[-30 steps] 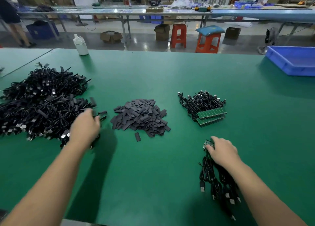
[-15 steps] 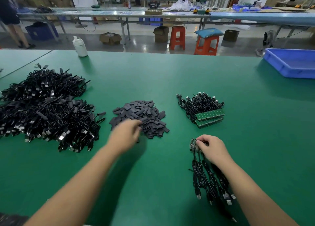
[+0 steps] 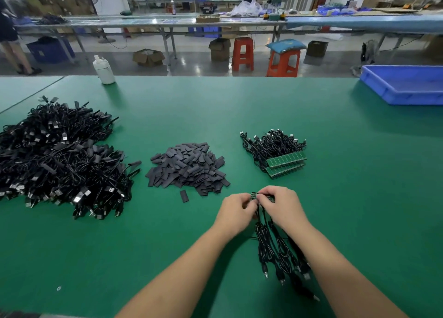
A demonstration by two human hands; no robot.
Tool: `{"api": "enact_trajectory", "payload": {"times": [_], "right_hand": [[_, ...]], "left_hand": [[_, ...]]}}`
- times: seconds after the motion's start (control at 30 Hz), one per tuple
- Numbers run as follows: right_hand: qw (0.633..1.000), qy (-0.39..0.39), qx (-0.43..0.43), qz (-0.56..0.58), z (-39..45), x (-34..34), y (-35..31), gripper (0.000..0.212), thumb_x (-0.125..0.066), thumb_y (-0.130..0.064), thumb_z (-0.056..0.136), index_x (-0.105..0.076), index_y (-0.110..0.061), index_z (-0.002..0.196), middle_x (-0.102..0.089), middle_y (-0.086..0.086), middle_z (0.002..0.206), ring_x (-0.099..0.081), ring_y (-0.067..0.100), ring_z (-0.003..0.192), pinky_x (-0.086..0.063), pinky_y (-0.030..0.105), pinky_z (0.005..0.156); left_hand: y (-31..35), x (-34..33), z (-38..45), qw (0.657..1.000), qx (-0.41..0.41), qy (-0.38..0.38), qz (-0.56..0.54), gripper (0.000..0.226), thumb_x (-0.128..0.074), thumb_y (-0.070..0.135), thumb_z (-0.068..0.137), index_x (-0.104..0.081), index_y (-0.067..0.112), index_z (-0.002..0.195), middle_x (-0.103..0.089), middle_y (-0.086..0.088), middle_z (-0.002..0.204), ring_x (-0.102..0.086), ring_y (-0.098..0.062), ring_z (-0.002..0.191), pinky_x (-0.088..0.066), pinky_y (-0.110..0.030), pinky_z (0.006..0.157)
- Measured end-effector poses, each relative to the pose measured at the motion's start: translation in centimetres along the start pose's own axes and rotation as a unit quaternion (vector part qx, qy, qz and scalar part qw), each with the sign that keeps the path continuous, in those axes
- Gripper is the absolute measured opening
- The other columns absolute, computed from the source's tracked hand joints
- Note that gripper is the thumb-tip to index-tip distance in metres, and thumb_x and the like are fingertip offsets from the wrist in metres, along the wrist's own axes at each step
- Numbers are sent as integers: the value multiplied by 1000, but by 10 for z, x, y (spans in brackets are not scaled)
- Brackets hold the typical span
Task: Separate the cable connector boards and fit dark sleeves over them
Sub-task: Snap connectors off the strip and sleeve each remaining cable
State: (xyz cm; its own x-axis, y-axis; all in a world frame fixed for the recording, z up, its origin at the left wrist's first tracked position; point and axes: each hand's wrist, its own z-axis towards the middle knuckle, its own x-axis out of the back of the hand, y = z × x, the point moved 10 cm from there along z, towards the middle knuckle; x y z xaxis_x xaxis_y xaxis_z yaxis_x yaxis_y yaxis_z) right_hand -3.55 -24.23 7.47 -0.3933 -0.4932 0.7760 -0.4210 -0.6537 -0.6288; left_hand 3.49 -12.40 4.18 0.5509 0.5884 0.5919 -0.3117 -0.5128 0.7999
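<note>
Both bare forearms reach forward and converge; the left hand (image 3: 236,209) and right hand (image 3: 281,205) meet, fingers curled, fingertips pinching together, knuckles up.

Green desk (image 3: 239,106); dark grey sleeves (image 3: 188,167); black cables (image 3: 55,157); green connector boards (image 3: 286,164); blue tray (image 3: 402,94) far right; orange stools (image 3: 242,53); white bottle (image 3: 104,70).

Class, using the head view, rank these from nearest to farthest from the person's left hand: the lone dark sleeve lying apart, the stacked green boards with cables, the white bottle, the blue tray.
From the left hand:
1. Lone dark sleeve, just to its left.
2. Stacked green boards, ahead and to the right.
3. White bottle, far edge, left.
4. Blue tray, far right.
</note>
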Motion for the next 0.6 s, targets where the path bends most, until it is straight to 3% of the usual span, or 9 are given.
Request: {"api": "enact_trajectory", "payload": {"times": [0.33,0.5,0.6], "right_hand": [[999,31,-13,-27,-2,0,2,17,-62,-26,93,-77,-19,97,-75,-1,92,-66,19,86,-52,31,79],[998,54,-14,-42,-3,1,3,17,-61,-25,93,-77,-18,92,-74,0,88,-65,22,84,-49,32,74],[996,68,-10,-61,-3,0,6,19,-58,-22,95,-75,-17,90,-71,3,86,-63,23,84,-48,33,72]], "left_hand": [[3,-7,-3,999,13,29,27,31,-51,37,95,-67,13,83,-72,-5,76,-65,-29,73,-54,-40,68],[7,-7,-4,997,7,62,39,34,-51,37,95,-61,12,74,-70,-5,74,-62,-29,73,-52,-40,68],[9,-6,-7,995,-5,81,54,36,-52,35,95,-51,15,65,-63,-3,64,-57,-28,66,-47,-38,61]]}}
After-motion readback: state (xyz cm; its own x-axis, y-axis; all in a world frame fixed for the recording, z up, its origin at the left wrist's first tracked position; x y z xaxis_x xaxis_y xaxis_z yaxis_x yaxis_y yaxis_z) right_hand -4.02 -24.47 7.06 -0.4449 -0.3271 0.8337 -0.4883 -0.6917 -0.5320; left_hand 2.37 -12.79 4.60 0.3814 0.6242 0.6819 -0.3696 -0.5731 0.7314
